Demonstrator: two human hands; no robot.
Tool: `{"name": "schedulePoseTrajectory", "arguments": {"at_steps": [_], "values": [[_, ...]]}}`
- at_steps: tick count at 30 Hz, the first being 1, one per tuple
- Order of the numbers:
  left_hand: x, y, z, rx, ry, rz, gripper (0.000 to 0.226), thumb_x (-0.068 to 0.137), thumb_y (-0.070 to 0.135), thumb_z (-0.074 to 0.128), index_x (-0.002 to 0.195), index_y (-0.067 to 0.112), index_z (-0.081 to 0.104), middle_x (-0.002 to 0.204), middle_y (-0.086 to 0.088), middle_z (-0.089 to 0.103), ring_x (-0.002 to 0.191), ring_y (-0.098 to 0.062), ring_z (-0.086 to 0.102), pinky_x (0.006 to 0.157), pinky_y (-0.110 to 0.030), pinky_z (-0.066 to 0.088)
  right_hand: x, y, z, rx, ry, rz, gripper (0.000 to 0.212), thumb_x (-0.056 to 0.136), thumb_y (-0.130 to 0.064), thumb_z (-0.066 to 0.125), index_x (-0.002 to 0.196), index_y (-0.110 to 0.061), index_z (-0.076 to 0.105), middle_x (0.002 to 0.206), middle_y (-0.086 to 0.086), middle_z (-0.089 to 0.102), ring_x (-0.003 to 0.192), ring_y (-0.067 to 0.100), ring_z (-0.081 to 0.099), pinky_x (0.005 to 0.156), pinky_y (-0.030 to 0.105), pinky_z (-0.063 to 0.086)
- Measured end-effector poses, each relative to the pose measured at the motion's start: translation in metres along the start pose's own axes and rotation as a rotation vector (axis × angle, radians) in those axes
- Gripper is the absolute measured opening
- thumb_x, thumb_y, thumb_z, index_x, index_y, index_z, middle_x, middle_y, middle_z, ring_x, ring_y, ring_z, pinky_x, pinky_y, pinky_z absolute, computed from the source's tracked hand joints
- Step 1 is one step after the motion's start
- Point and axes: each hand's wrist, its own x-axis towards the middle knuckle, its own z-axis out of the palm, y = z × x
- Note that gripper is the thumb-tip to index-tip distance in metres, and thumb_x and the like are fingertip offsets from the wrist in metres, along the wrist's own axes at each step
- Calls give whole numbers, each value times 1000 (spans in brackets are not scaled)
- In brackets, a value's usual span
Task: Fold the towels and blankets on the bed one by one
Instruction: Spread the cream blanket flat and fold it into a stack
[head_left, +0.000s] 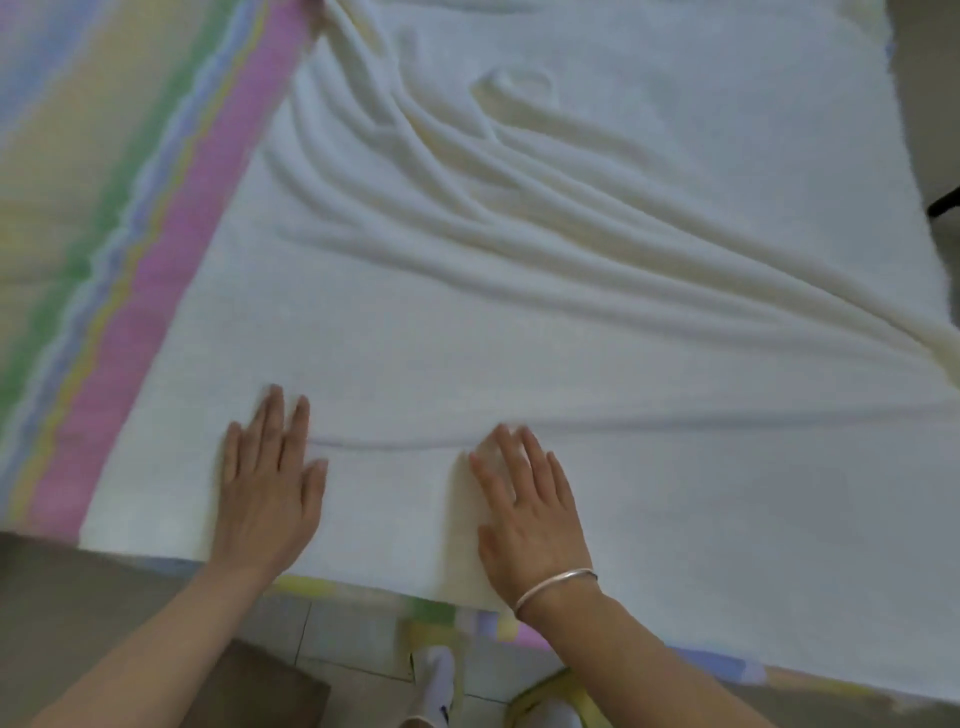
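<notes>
Blanket (571, 364): white, spread over most of the bed. Its near edge lies along the bedside just in front of the person. It runs away from them and out of view at the top, so its full length cannot be judged.
Bedsheet (156, 260): pastel stripes, showing as a band to the left of the blanket and as a strip below its near edge.
Creases (519, 218): long ridges slanting from far left to near right across the far half. The near half lies almost flat.
Left hand (267, 483): palm down on the blanket just inside the near edge, fingers straight and spread, grasping nothing. It is the hand nearer the blanket's left edge.
Right hand (530, 512): palm down beside it, apart from the left, fingers straight and pressing the cloth, grasping nothing. A low ridge stands at its fingertips.
Bracelet (556, 587): silver band on the right wrist.
Relation for next move: nearly all the cloth lies ahead and to the right of both hands. In my judgement, a fold calls for hands on the near edge or corners, and the right one is well apart.
</notes>
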Motion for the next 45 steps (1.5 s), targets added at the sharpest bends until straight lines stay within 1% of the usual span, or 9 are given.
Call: {"name": "schedulePoseTrajectory", "arguments": {"at_steps": [5, 11, 15, 22, 31, 36, 39, 42, 45], "values": [[-29, -79, 6, -63, -12, -303, 70, 97, 48, 17, 156, 10, 6, 163, -12, -4, 150, -24, 2, 120, -52, 9, 36, -75, 14, 4, -41, -104, 80, 50, -21, 81, 127, -22, 60, 143, 13, 48, 132, 37, 45, 102, 48, 44], [-29, -82, 4, -153, 2, -312, 67, 97, 45, 17, 155, 11, 14, 163, -10, 5, 150, -22, 5, 121, -47, 11, 71, -117, 19, -6, -69, -73, 52, 43, -22, 84, 94, -26, 71, 111, 4, 67, 108, 28, 54, 76, 35, 55], [-10, -51, -16, -289, 67, -262, 58, 94, 27, 28, 149, 12, 33, 160, -8, 20, 148, -22, 19, 118, -48, 20, 99, -102, 0, 167, -51, -12, 21, 71, -10, 68, 88, -20, 72, 90, -2, 67, 92, 28, 60, 72, 35, 50], [63, 32, -48, -511, 96, -16, 40, 82, 3, 53, 120, 17, 61, 133, 1, 52, 116, -20, 56, 99, -36, 43, 155, -12, -68, 30, 10, 150, 27, 88, -15, 57, 112, -23, 66, 117, -2, 61, 118, 22, 46, 93, 33, 41], [162, 162, -77, -600, 126, 132, 38, 90, 7, 45, 124, 20, 56, 125, 7, 53, 106, -15, 56, 92, -28, 43, 207, 168, -141, -2, 188, 505, 45, 92, -21, 55, 136, -15, 48, 142, 12, 44, 135, 32, 29, 108, 44, 32], [209, 265, -69, -575, 102, 94, 35, 93, 10, 44, 123, 21, 57, 118, 9, 60, 108, -14, 53, 90, -25, 41, 223, 289, -171, 64, -91, 639, 61, 88, -27, 61, 144, -20, 36, 142, 11, 44, 131, 33, 39, 106, 42, 36], [230, 329, -63, -532, 47, 31, 33, 94, 13, 42, 122, 22, 57, 117, 7, 62, 114, -15, 50, 91, -27, 40, 226, 329, -178, 176, -259, 611, 55, 86, -32, 67, 136, -22, 45, 113, 1, 60, 106, 23, 56, 88, 31, 43], [248, 386, -60, -568, 28, -200, 30, 96, 22, 43, 124, 24, 54, 113, 3, 58, 110, -19, 53, 85, -31, 44, 234, 345, -180, 451, -334, 548, 25, 91, -35, 61, 111, -20, 62, 97, 1, 64, 83, 17, 59, 73, 27, 43], [257, 409, -51, -542, 50, -399, 29, 97, 26, 43, 125, 25, 53, 116, 1, 54, 107, -22, 55, 76, -28, 39, 247, 343, -180, 646, -369, 644, 33, 97, -45, 47, 92, -17, 64, 95, 12, 66, 82, 24, 58, 79, 30, 42]]}}
